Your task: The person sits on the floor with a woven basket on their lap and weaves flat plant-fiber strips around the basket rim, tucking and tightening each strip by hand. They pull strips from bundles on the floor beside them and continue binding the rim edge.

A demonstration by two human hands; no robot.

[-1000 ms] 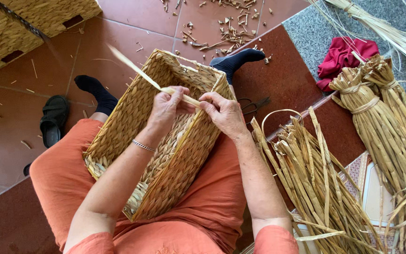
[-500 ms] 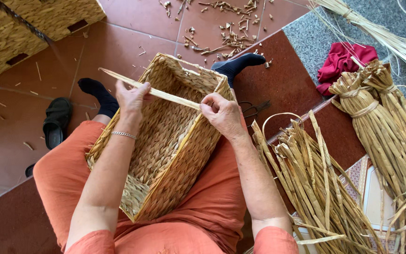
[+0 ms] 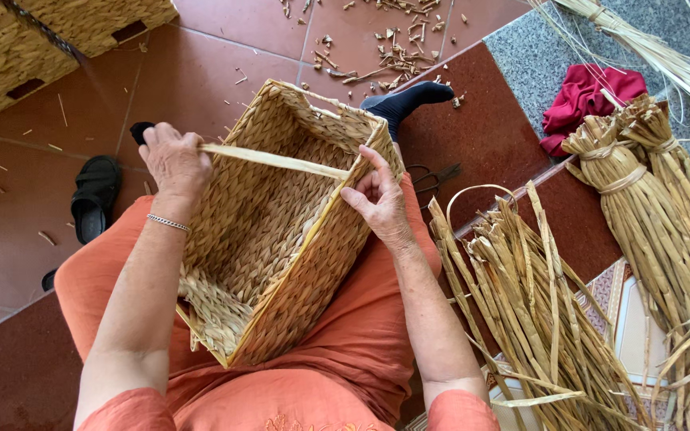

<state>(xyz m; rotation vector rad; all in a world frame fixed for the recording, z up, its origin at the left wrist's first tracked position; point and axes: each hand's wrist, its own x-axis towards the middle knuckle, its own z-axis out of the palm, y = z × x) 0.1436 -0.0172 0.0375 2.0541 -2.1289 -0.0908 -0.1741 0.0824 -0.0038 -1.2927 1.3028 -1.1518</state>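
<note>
Pulling a flat straw strip [image 3: 273,160] taut across the mouth of a woven basket [image 3: 281,239]
Left hand [image 3: 173,160] clenched round the strip's far end, out past the basket's left rim; right hand [image 3: 377,195] pinching the other end against the right rim, thumb and fingers closed on it. Basket resting tilted on the lap, open mouth facing up and away. Strip probably light, dry and springy: bends flat easily, likely to crease or split if folded hard, so best gripped near each end, flat between the fingers. Basket likely stiff-walled yet light, easiest held by the rim. Loose straw bundles [image 3: 537,319] on the floor to the right, scissors [image 3: 433,175] just beside the knee, red cloth [image 3: 588,96] further off
</note>
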